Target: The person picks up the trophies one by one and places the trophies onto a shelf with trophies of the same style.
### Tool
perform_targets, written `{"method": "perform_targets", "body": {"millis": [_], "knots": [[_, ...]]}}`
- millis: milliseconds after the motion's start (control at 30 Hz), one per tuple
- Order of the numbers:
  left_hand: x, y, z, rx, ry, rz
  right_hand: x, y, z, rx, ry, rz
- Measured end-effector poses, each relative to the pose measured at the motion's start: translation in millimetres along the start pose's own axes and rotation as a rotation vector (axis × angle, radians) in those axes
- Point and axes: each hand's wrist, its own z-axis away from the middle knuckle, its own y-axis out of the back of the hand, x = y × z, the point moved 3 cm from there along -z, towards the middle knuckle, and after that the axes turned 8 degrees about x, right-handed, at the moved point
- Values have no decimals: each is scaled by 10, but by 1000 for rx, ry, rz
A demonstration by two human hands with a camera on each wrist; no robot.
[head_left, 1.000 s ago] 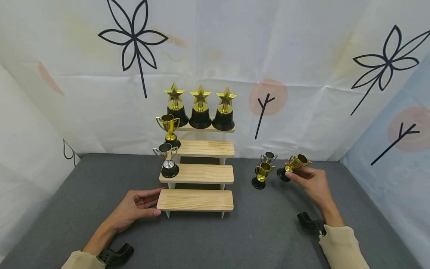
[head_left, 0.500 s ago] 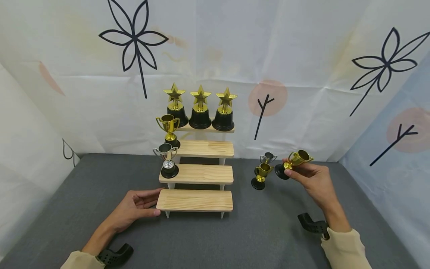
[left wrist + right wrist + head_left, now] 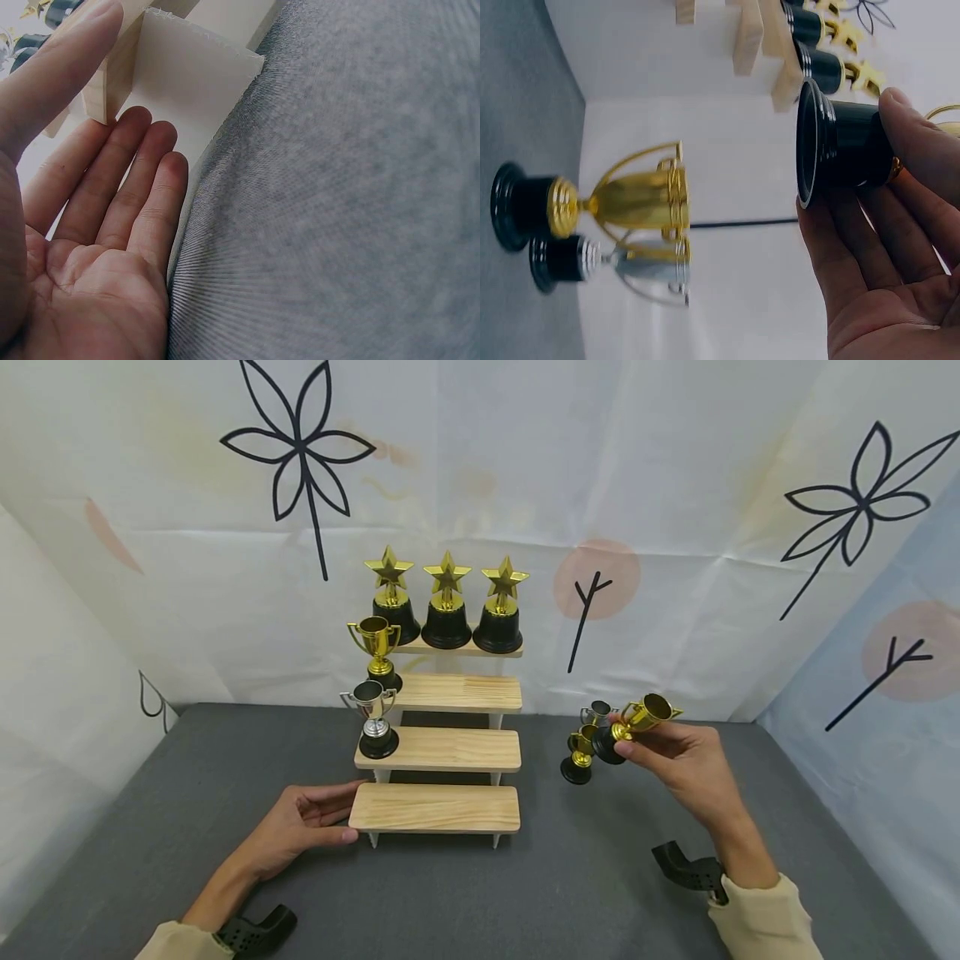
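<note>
My right hand [image 3: 690, 768] pinches a small gold trophy cup [image 3: 647, 713] near its stem, thumb on one side and fingers on the other. The cup tilts to the right, and in the right wrist view its black base [image 3: 847, 142] faces left. Another gold trophy cup [image 3: 641, 199] and a silver trophy cup [image 3: 652, 266] stand upright on the table just left of it. My left hand [image 3: 296, 831] touches the left end of the lowest wooden shelf [image 3: 435, 808], fingers nearly straight at the back corner and thumb at the front corner.
The stepped stand bears three star trophies [image 3: 447, 602] on its top shelf. Below, at the left ends, are a gold cup [image 3: 377, 643] and a silver cup [image 3: 375, 718]. A printed white cloth [image 3: 480, 485] hangs behind the grey table [image 3: 570, 893].
My right hand has lifted the gold trophy cup slightly and carried it left, so it now overlaps the two standing cups in the head view. My left hand stays in place.
</note>
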Motion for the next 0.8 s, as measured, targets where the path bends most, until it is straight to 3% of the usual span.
{"method": "perform_targets", "body": {"millis": [233, 800], "knots": [[-10, -5, -1, 4, 13, -9, -83, -198, -100, -85, 43, -16], [28, -10, 3, -9, -13, -1, -320, -660, -490, -174, 38, -70]]}}
